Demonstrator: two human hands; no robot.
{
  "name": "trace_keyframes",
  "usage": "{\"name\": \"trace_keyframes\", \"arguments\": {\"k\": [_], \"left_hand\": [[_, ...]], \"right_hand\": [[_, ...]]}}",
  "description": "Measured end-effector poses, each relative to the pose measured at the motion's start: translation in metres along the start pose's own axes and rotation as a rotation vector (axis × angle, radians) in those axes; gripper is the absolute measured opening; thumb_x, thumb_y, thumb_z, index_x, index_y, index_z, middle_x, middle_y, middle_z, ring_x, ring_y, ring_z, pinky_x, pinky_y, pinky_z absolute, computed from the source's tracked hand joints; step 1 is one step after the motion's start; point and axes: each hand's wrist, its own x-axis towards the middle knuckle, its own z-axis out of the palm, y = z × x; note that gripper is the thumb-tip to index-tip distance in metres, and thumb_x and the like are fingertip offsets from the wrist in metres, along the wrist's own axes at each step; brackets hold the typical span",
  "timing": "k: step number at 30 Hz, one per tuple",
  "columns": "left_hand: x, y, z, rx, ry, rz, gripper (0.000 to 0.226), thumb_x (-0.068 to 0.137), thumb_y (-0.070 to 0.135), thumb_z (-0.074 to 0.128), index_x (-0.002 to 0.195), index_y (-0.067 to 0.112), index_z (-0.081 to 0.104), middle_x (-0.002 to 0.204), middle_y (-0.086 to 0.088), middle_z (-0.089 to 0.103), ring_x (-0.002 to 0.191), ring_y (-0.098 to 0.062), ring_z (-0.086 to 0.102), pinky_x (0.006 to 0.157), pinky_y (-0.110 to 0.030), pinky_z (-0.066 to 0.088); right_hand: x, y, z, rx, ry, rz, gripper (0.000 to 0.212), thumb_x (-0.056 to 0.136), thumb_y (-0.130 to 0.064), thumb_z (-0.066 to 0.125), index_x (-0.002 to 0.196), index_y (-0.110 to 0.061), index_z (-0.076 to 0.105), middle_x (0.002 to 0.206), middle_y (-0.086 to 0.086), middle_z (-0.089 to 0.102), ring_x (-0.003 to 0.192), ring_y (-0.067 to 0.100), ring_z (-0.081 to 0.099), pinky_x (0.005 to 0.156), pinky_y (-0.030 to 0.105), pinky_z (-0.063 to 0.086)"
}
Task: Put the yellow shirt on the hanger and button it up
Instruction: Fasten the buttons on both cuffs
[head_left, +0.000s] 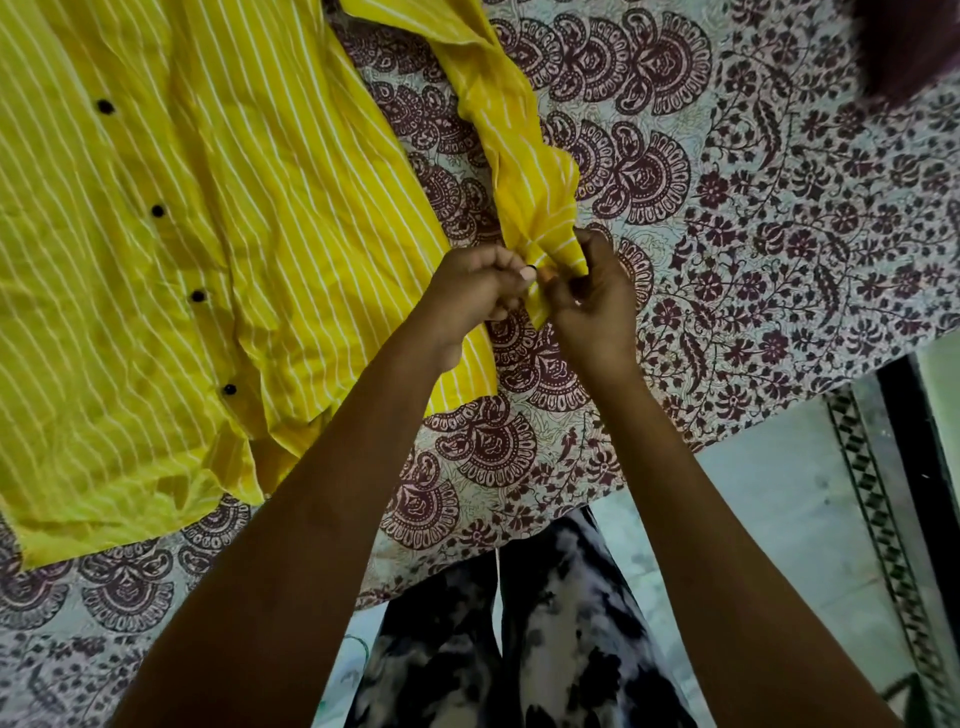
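Pinching the cuff (558, 244) of the shirt (182, 260) between both hands over the bedsheet (753, 234).

The shirt is yellow with thin white stripes and lies spread flat, creased, on the left part of a bedsheet printed with maroon paisley and flowers. Four black buttons (157, 210) run in a line down its front placket. One sleeve (514, 135) extends to the right of the body and is gathered at its end. Left hand (478, 291): fingers curled, thumb and fingers pinching the cuff edge, where a small dark button (529, 269) shows at the fingertips. Right hand (597, 291): fingers curled round the other side of the cuff. The two hands touch each other there. No hanger can be made out.
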Motion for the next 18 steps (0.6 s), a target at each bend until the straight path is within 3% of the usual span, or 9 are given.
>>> {"name": "trace_keyframes", "arguments": {"k": [3, 7, 8, 11, 13, 16, 18], "left_hand": [[0.001, 0.002, -0.002, -0.186, -0.11, -0.155, 0.019, 0.09, 0.008, 0.054, 0.074, 0.018, 0.056, 0.056, 0.01, 0.06, 0.054, -0.005, 0.053, 0.054, -0.017, 0.041], [0.0, 0.005, 0.001, -0.239, -0.013, -0.194, 0.023, 0.097, 0.022, 0.043, 0.082, 0.017, 0.06, 0.077, 0.0, 0.064, 0.068, -0.01, 0.061, 0.068, -0.024, 0.049], [0.001, 0.007, 0.001, -0.286, 0.009, -0.184, 0.028, 0.098, 0.031, 0.041, 0.084, 0.017, 0.061, 0.082, -0.001, 0.065, 0.073, -0.011, 0.063, 0.072, -0.026, 0.051], [0.003, 0.01, 0.002, -0.376, 0.035, -0.129, 0.03, 0.093, 0.047, 0.044, 0.094, 0.023, 0.062, 0.097, 0.0, 0.069, 0.091, -0.015, 0.067, 0.079, -0.031, 0.056], [0.006, 0.008, 0.009, -0.26, 0.059, -0.072, 0.019, 0.089, 0.034, 0.058, 0.104, 0.022, 0.06, 0.103, 0.002, 0.068, 0.097, -0.018, 0.067, 0.079, -0.033, 0.056], [0.015, -0.006, 0.023, -0.199, 0.168, -0.058, 0.039, 0.082, 0.005, 0.065, 0.118, 0.008, 0.051, 0.101, -0.003, 0.065, 0.086, -0.018, 0.065, 0.064, -0.026, 0.057], [0.022, -0.019, 0.033, -0.184, 0.214, -0.096, 0.042, 0.081, 0.001, 0.065, 0.12, 0.007, 0.051, 0.107, -0.008, 0.065, 0.087, -0.021, 0.064, 0.059, -0.025, 0.056]], "right_hand": [[-0.003, 0.001, -0.001, -0.208, 0.056, -0.177, 0.025, 0.08, -0.001, 0.058, 0.105, -0.001, 0.058, 0.091, 0.003, 0.064, 0.078, 0.008, 0.056, 0.071, 0.014, 0.043], [-0.003, 0.002, -0.004, -0.203, 0.087, -0.188, 0.026, 0.071, 0.001, 0.061, 0.097, -0.003, 0.065, 0.094, 0.011, 0.066, 0.083, 0.009, 0.056, 0.074, 0.008, 0.043], [-0.005, 0.004, -0.006, -0.217, 0.092, -0.209, 0.023, 0.072, -0.001, 0.06, 0.094, -0.004, 0.066, 0.091, 0.01, 0.064, 0.081, 0.007, 0.054, 0.073, 0.01, 0.043], [-0.01, 0.009, -0.012, -0.342, 0.124, -0.263, 0.02, 0.07, 0.002, 0.06, 0.083, -0.011, 0.068, 0.085, 0.001, 0.057, 0.084, 0.018, 0.05, 0.07, 0.033, 0.046], [-0.014, 0.013, -0.017, -0.474, 0.174, -0.307, 0.029, 0.063, 0.006, 0.057, 0.079, -0.015, 0.068, 0.087, 0.003, 0.059, 0.09, 0.017, 0.044, 0.075, 0.033, 0.039], [-0.02, 0.023, -0.027, -0.597, 0.24, -0.342, 0.024, 0.065, -0.002, 0.055, 0.077, -0.019, 0.068, 0.102, 0.003, 0.064, 0.104, 0.017, 0.041, 0.086, 0.034, 0.034], [-0.021, 0.042, -0.037, -0.726, 0.255, -0.363, 0.017, 0.076, -0.011, 0.055, 0.08, -0.022, 0.068, 0.108, -0.003, 0.067, 0.111, 0.019, 0.043, 0.09, 0.033, 0.03]]}}
